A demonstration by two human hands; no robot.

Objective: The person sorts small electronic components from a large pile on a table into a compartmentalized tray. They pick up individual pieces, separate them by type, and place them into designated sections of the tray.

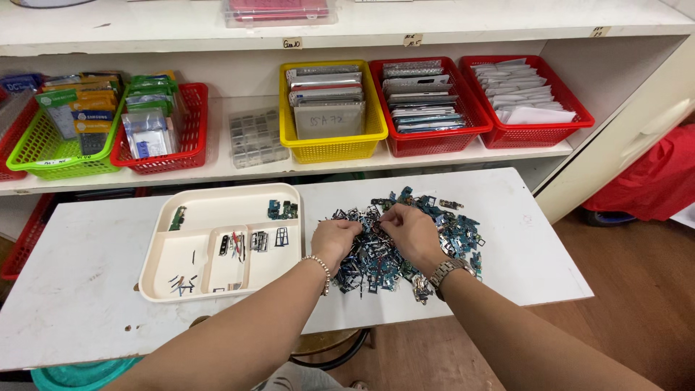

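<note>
My left hand (335, 239) and my right hand (411, 233) both rest on the pile of small electronic parts (405, 242), which lies on the white table (87, 289) right of centre, directly under and beyond my fingers. The pile spreads from just right of the cream sorting tray (217, 217) towards the right end of the table; its long axis runs roughly from near-left to far-right. Both hands are curled, fingertips drawn together near the far-middle of the pile, almost meeting each other; each appears to pinch at a small piece, but I cannot tell whether either has a part fully in its grip, as the pieces are too small. The left hand sits at the pile's left edge and is the nearer of the two to the tray, which lies just to its left; the right hand covers the centre of the pile. The tray's compartments hold a few sorted pieces, including small green boards and dark thin strips. On the shelf beyond the table stand a yellow basket (333, 145), two red baskets to its right, a clear compartment box (255, 137), and a green basket (43, 148) at far left.
</note>
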